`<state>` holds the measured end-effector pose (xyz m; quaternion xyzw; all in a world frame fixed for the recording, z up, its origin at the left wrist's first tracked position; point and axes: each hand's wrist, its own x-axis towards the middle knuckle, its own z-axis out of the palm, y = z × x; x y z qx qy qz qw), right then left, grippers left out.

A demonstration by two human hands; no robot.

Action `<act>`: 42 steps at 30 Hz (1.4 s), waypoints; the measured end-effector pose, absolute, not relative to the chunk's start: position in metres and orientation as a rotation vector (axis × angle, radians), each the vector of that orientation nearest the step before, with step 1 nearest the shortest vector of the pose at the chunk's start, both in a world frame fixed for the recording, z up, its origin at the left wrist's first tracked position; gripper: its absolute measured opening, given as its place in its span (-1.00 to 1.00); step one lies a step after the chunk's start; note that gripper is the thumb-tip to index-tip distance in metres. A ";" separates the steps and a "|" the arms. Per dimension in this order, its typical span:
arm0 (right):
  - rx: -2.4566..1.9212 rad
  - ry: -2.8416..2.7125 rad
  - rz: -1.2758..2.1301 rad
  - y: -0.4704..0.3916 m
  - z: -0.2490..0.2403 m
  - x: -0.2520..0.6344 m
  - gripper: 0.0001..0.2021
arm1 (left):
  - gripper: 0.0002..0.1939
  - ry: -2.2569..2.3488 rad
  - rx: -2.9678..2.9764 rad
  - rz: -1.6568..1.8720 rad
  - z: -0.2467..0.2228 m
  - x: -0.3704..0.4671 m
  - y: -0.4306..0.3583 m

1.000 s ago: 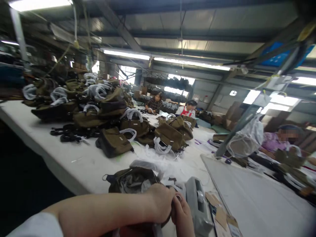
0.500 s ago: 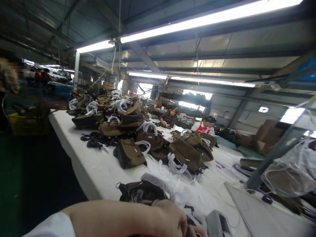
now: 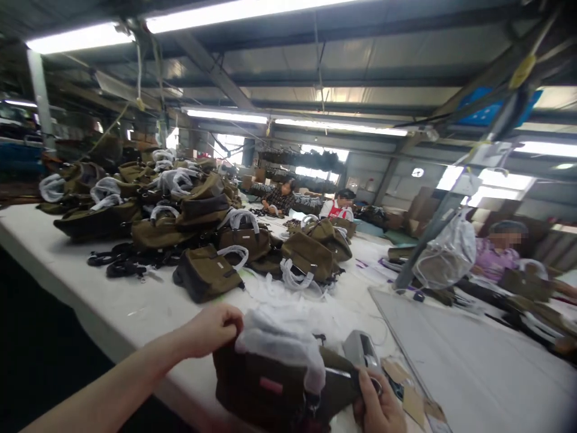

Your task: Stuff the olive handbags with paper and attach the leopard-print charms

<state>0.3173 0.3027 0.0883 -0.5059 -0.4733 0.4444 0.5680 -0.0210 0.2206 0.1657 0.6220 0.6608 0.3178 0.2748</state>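
A dark olive bag (image 3: 252, 385) stands at the near edge of the table, its handles wrapped in white padding (image 3: 279, 337). My left hand (image 3: 220, 328) pinches the bag's upper left corner, fingers curled closed. On the other side, my right hand (image 3: 378, 400) grips the bag's right end beside the zipper, near a metal ring. A small pink label shows on the bag's front. Just behind my right hand sits a grey tape dispenser-like device (image 3: 361, 349), and brown paper tags (image 3: 413, 404) lie to its right.
Many olive bags (image 3: 202, 207) are piled on the white table (image 3: 112, 313). Black straps (image 3: 121, 258) lie left of centre. A metal post (image 3: 424, 246) with a hanging plastic bag (image 3: 446, 252) rises at right. Several people sit beyond, one in purple (image 3: 496, 255) at right.
The view has turned right and down. My left hand has moved left to the bag's corner, the bag is now upright between both hands, and my right hand shows more fully.
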 end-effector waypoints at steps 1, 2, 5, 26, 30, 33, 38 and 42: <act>-1.190 -1.102 1.058 0.304 0.086 0.320 -0.40 | -0.76 1.783 1.644 0.906 0.165 -0.033 0.219; -1.187 -1.097 1.073 0.304 0.083 0.321 -0.41 | -0.78 1.787 1.608 0.955 0.163 -0.043 0.218; -1.157 -1.162 1.108 0.303 0.073 0.319 -0.46 | -0.78 1.796 1.558 0.939 0.150 -0.066 0.215; -0.903 -1.914 0.590 0.259 0.119 0.283 -0.79 | -0.86 1.820 2.540 1.291 0.165 0.035 0.210; -0.886 -1.850 0.716 0.266 0.121 0.270 -0.87 | -0.85 1.685 2.544 1.274 0.171 0.037 0.207; -0.780 -1.857 0.818 0.269 0.125 0.265 -0.75 | -0.80 1.600 2.372 1.161 0.179 0.037 0.203; -0.637 -1.780 1.133 0.278 0.121 0.271 -0.58 | -0.54 1.340 1.927 0.955 0.176 0.025 0.209; -0.626 -1.696 1.212 0.287 0.101 0.282 -0.51 | -0.41 1.183 1.439 0.955 0.160 0.014 0.218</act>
